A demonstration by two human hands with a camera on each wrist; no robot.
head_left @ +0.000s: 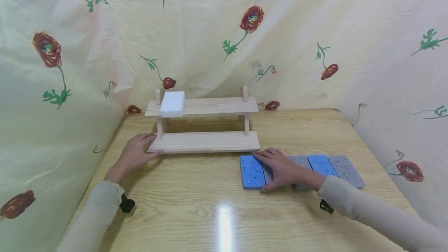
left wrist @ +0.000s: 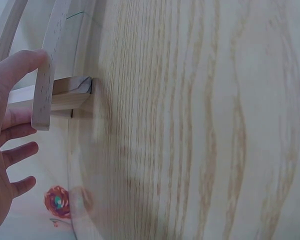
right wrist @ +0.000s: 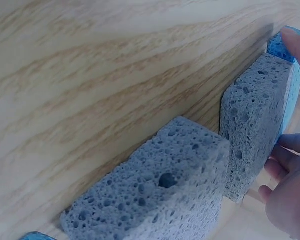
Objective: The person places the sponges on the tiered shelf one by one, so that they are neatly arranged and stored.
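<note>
A two-tier wooden shelf [head_left: 206, 142] stands near the back of the table. At the left end of its lower board, my left hand [head_left: 137, 151] grips the board, thumb at the front edge and fingers towards the back; the left wrist view shows the thumb [left wrist: 27, 62] against the wood. A plain white block [head_left: 172, 104] lies on the upper board's left part. My right hand [head_left: 282, 169] spans the leftmost blue sponge [head_left: 252, 172], thumb at its near end and fingers at its far end. Its palm partly hides the grey sponge [right wrist: 255, 115] beside that one.
To the right, another grey sponge [head_left: 300, 161], a second blue sponge [head_left: 322, 165] and a last grey sponge [head_left: 346, 170] continue the row. Flower-patterned cloth [head_left: 196, 34] surrounds the wood-grain table [head_left: 182, 205] at the back and sides.
</note>
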